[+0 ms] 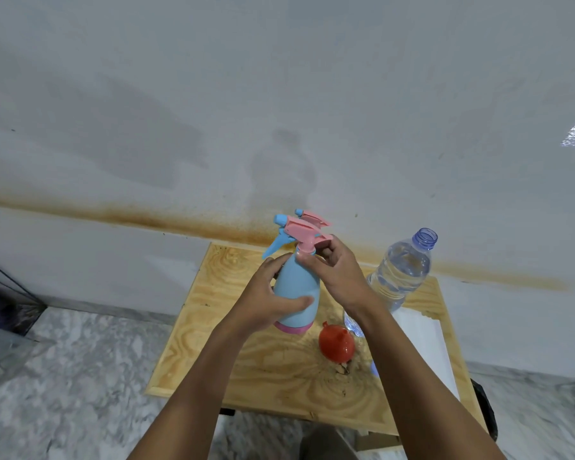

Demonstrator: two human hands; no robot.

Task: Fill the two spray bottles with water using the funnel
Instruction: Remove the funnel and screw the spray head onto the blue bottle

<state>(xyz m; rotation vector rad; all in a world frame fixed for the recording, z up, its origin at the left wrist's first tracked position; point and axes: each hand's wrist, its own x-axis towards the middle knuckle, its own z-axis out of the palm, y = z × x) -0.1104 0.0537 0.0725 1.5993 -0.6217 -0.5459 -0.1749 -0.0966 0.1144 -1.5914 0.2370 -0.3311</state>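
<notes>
Head: left fingers (pixel 296 303) wrap spray bottle (pixel 296 281), right fingers (pixel 309 259) pinch collar (pixel 306 248).

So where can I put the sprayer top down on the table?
The bare wood at the left edge of the table, beside the left hand and blue spray bottle, is free, and so is the near edge in front of the red funnel. The right side is crowded: funnel, water bottle, white sheet.

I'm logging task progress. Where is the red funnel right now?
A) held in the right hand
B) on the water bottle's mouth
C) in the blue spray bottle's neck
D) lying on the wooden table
D: the red funnel lies on the wooden table, while the left hand and right hand both hold the blue spray bottle.
</notes>
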